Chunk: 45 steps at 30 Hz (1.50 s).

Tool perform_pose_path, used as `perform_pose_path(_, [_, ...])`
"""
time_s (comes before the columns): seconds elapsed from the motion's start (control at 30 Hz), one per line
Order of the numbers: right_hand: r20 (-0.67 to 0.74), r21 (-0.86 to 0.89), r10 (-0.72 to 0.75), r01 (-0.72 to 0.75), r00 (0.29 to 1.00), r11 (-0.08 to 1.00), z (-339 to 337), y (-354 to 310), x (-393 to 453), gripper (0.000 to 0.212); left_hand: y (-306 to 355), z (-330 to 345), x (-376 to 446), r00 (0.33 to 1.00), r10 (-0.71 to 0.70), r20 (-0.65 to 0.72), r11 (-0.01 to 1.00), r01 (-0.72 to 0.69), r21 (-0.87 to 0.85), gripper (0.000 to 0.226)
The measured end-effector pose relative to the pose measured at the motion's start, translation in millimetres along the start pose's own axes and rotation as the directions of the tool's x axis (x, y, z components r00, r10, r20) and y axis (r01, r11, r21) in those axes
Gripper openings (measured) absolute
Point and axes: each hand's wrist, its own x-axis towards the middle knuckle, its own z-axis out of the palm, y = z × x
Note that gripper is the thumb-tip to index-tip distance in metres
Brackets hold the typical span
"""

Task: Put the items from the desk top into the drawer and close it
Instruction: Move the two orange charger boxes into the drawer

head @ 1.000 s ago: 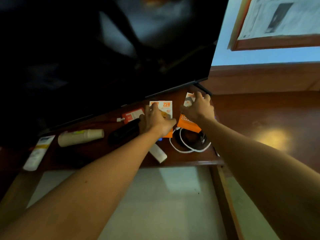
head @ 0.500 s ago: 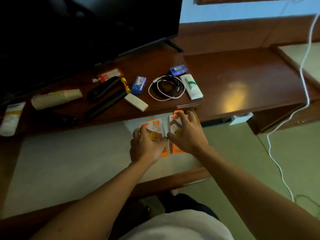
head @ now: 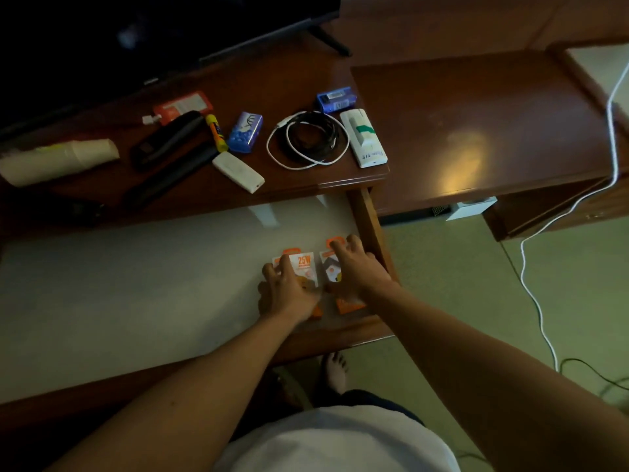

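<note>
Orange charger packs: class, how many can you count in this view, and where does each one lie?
2. One orange charger pack lies in the open drawer under the left hand; the other lies beside it, under the right hand. None shows on the desk top; more may be hidden.

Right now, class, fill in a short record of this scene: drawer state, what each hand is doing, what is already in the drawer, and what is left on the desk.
drawer: open, pale lining
left hand: on the left orange pack, inside the drawer
right hand: on the right orange pack, by the drawer's right wall
in drawer: the two packs, side by side
on desk: coiled cables, white box, two blue packs, glue stick, remotes, cups
</note>
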Motion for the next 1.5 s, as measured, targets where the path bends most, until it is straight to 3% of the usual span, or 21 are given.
perform_pose_path(0.17, [0.093, -0.158, -0.003, 0.018, 0.996, 0.987, -4, 9, 7, 0.07, 2, 1, 1, 0.998, 0.013, 0.067, 1.0, -0.013, -0.012, 0.076])
perform_pose_path(0.4, [0.014, -0.462, -0.138, 0.129, 0.99, 0.877, -17, 9, 13, 0.036, 10, -1, 7, 0.985, 0.027, 0.172, 0.999, -0.033, 0.03, 0.086])
perform_pose_path(0.6, [0.085, -0.431, -0.124, 0.149, 0.989, 0.89, -29, 4, 17, 0.016, 16, -9, 20, 0.973, 0.003, 0.23, 0.991, -0.034, 0.131, 0.092])
perform_pose_path(0.8, [0.135, -0.428, -0.157, 0.201, 0.978, 0.881, -33, 6, 18, 0.016, 32, -17, 22, 0.962, -0.037, 0.272, 0.945, -0.054, 0.322, 0.088])
perform_pose_path(0.93, [0.18, -0.337, -0.181, 0.233, 0.967, 0.912, -37, 11, 20, 0.023, 43, -25, 22, 0.965, -0.029, 0.259, 0.872, -0.102, 0.478, 0.077])
perform_pose_path(1.1, [0.06, -0.223, -0.258, 0.265, 0.964, 0.938, -63, 8, 27, 0.029, 67, -49, 28, 0.991, 0.084, 0.1, 0.888, -0.121, 0.444, 0.059])
perform_pose_path(1.23, [-0.147, -0.08, -0.264, 0.254, 0.953, 0.964, -87, 1, 37, 0.029, 96, -80, 37, 0.98, 0.175, -0.09, 0.919, -0.13, 0.372, 0.04])
perform_pose_path(1.37, [-0.388, 0.024, -0.275, 0.308, 0.88, 0.951, -115, -6, 57, 0.018, 119, -115, 50, 0.928, 0.276, -0.251, 0.946, -0.217, 0.239, 0.024])
perform_pose_path(1.5, [-0.519, 0.046, -0.29, 0.365, 0.804, 0.93, -152, -19, 89, 0.012, 134, -151, 81, 0.887, 0.28, -0.367, 0.954, -0.215, 0.209, 0.027])
